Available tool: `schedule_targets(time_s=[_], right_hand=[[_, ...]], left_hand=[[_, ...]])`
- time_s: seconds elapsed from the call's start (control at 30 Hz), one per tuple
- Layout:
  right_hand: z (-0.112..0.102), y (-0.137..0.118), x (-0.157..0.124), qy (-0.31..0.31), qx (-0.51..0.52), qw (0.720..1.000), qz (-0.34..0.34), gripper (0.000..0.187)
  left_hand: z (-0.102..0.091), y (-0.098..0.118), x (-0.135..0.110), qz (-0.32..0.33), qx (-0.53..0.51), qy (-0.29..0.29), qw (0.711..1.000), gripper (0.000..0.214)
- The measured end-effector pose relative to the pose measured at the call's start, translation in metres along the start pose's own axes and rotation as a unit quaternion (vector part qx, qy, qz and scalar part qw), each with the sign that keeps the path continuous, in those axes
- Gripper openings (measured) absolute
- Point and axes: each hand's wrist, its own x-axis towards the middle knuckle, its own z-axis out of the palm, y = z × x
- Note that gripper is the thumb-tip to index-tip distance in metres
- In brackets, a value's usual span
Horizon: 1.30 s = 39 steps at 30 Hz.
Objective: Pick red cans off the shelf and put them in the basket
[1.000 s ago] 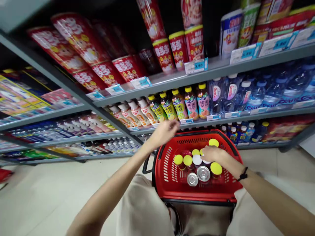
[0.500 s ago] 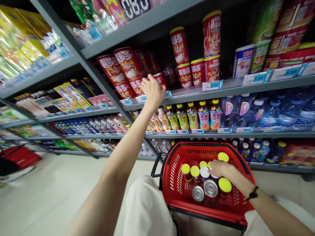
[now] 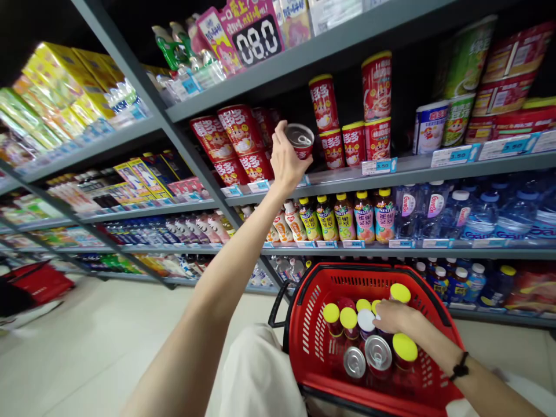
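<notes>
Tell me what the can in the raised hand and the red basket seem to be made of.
The can held in the left hand looks like metal: its top is bright, silvery and ringed, with a pull tab, above a glossy printed red body. The basket looks like moulded plastic: shiny, uniform red with slotted walls.

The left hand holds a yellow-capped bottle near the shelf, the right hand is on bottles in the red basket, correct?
No: the head view shows the left hand holding a red can near the shelf; the right hand is on bottles in the red basket.
</notes>
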Motion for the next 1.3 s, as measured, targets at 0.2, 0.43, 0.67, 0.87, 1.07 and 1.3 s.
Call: schedule_targets(time_s=[0.2, 0.43, 0.67, 0.87, 1.07, 1.3], right_hand=[[-0.016, -0.011, -0.001, 0.073, 0.051, 0.994, -0.065, 0.036], [-0.033, -0.022, 0.004, 0.223, 0.524, 0.814, -0.110, 0.048], [-0.017, -0.032, 0.017, 0.099, 0.715, 0.692, 0.013, 0.043], [-0.023, -0.038, 0.018, 0.048, 0.705, 0.702, 0.092, 0.046], [-0.023, -0.036, -0.007, 0.091, 0.604, 0.786, -0.098, 0.056], [-0.026, -0.041, -0.019, 0.196, 0.541, 0.807, -0.134, 0.062]], left_hand=[[-0.048, 0.040, -0.074, 0.120, -0.053, 0.026, 0.991, 0.104], [-0.049, 0.029, -0.259, 0.089, -0.267, -0.207, 0.937, 0.088], [-0.026, 0.006, -0.340, -0.026, -0.308, -0.365, 0.878, 0.095], [-0.029, 0.006, -0.336, -0.024, -0.324, -0.326, 0.888, 0.091], [-0.028, 0.012, -0.320, -0.355, -0.392, -0.246, 0.812, 0.073], [-0.014, 0.010, -0.326, -0.655, -0.479, -0.227, 0.538, 0.058]])
